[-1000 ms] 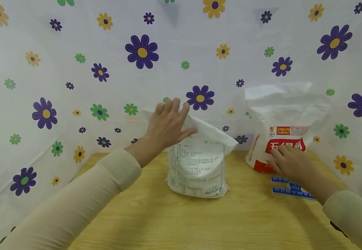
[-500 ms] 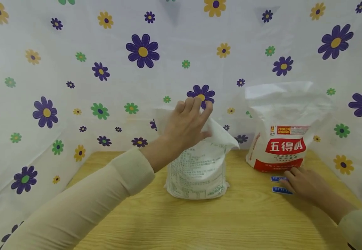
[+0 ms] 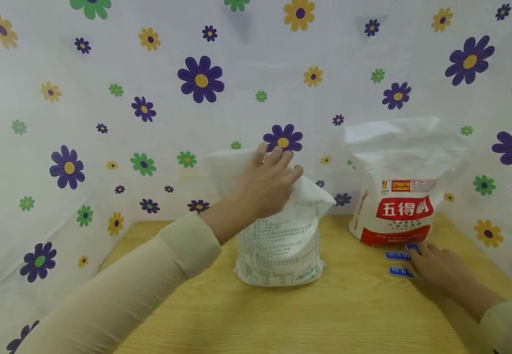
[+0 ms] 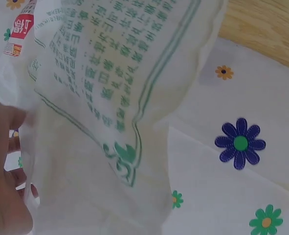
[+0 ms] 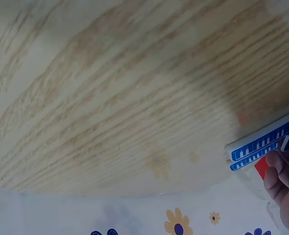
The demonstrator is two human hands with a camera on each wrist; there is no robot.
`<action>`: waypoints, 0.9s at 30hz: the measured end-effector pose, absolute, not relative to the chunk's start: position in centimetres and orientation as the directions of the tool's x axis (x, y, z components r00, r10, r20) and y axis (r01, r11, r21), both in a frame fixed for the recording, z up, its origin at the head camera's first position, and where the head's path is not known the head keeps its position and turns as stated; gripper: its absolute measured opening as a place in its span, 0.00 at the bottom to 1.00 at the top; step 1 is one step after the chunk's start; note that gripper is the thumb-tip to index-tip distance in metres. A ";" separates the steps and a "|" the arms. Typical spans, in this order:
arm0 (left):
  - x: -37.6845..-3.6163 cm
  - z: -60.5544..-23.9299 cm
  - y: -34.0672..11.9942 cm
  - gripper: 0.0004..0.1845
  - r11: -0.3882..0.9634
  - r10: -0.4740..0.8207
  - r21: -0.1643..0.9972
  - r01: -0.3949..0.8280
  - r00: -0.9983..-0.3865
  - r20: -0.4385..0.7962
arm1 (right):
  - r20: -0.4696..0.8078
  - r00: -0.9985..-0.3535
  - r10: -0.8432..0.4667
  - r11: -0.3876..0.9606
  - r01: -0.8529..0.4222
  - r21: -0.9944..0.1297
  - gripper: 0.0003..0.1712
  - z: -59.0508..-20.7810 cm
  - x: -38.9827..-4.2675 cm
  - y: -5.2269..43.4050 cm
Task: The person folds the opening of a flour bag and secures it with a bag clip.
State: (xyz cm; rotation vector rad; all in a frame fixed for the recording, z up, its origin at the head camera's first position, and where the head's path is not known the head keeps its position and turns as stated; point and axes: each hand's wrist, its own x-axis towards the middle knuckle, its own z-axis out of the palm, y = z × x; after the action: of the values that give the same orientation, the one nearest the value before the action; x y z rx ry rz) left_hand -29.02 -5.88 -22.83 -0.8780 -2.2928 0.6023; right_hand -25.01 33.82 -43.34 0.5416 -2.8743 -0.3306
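Gripping the upper edge of the green-printed bag (image 3: pixel 280 250), the left hand (image 3: pixel 267 187) bends its fingers over the white material. This bag stands upright around the middle of the table (image 3: pixel 335 319); the hand and its pale sleeve (image 3: pixel 136 290) reach across it from the near left and hide part of its upper left side.

At the right, the right hand (image 3: pixel 437 268) lies low over two blue strips (image 3: pixel 398 256), its fingers bent and touching them. Whether it pinches one I cannot tell, as the hand covers their right ends. A small blue piece (image 3: pixel 412 247) shows at the fingertips.

Just beyond the strips, at the far right, stands a larger red-printed bag (image 3: pixel 402 196), upright and well apart from the green-printed one. Flowered sheeting (image 3: pixel 105 59) hangs behind both and along the sides.
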 end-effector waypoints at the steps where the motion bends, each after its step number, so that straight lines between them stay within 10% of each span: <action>1: -29.1 -22.9 -5.6 0.19 0.679 0.710 -0.586 0.443 -0.600 0.369 | 0.134 -0.918 -0.374 0.910 -0.335 0.244 0.18 -43.4 -24.9 33.9; 16: -29.9 -23.3 -5.3 0.19 0.675 0.679 -0.629 0.385 -0.658 0.326 | -0.003 -0.913 -0.409 0.912 -0.409 0.021 0.12 -43.2 -24.6 32.9; 27: -30.6 -24.7 -7.4 0.16 0.690 0.686 -0.624 0.367 -0.606 0.402 | 0.245 -0.799 -0.549 0.836 -0.533 0.131 0.10 -41.2 -24.7 29.5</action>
State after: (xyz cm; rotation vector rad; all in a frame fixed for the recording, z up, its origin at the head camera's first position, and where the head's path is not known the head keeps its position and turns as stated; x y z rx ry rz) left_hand -30.57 -7.36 -24.69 -0.8032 -2.2617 0.6517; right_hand -24.73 29.50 -41.19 0.8254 -2.7426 -0.0800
